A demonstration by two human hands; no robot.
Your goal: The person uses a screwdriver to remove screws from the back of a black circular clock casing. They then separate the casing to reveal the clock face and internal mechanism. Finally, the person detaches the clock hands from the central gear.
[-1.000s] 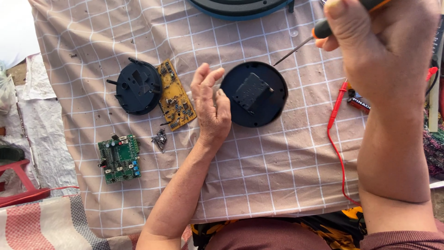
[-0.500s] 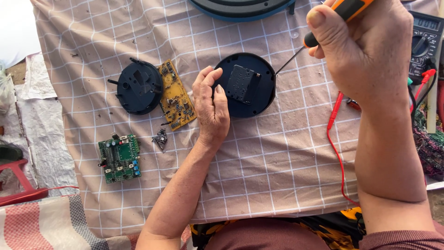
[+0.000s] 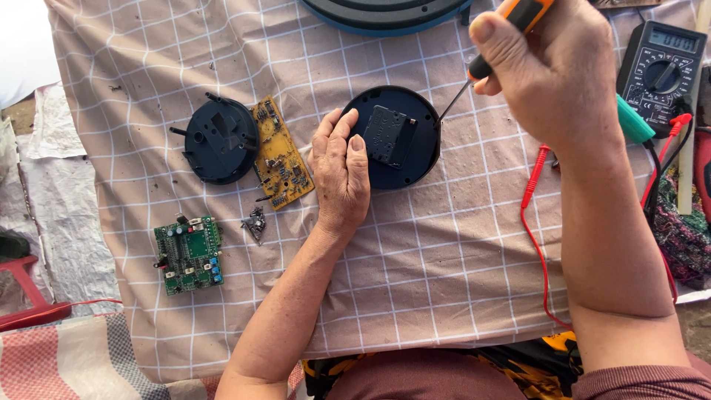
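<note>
Clearly the left hand (image 3: 341, 174) lies flat and open on the checked cloth (image 3: 444, 252), fingertips pressed against the rim of the round black housing (image 3: 426, 141) at the table's upper middle; the right hand (image 3: 555, 67) is closed around an orange-handled screwdriver (image 3: 518, 22) whose thin tip meets the housing's right edge. To do this well, I judge the left fingers should pin the disc so it cannot spin; the blade should sit square in its seat, pressed straight along the shaft, turned slowly, clear of the red lead (image 3: 533, 222) nearby.
</note>
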